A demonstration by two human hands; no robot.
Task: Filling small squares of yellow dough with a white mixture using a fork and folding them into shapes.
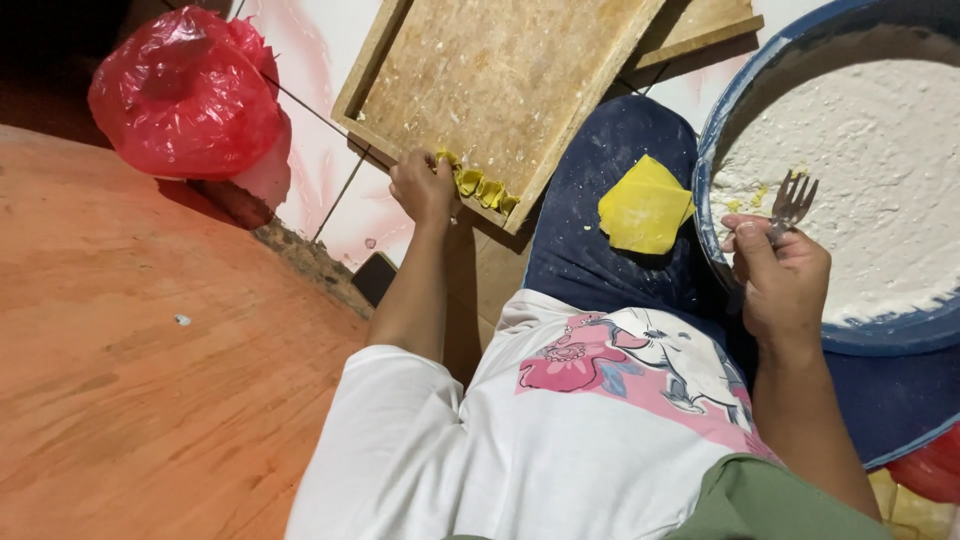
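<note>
My left hand [423, 187] reaches to the near edge of a wooden tray [500, 70] and touches a yellow folded dumpling at the end of a short row of them [483, 188]. My right hand [780, 280] grips a metal fork [792, 200] with its tines over the rim of a big blue basin [720, 130] filled with white paste. A stack of square yellow wrappers [645, 207] rests on my knee, between the two hands.
A red plastic bag [185, 90] sits at the upper left on the tiled floor. An orange-brown surface [130, 360] fills the left side. A second wooden board [700, 25] lies behind the tray. Something red [930, 470] shows at the lower right.
</note>
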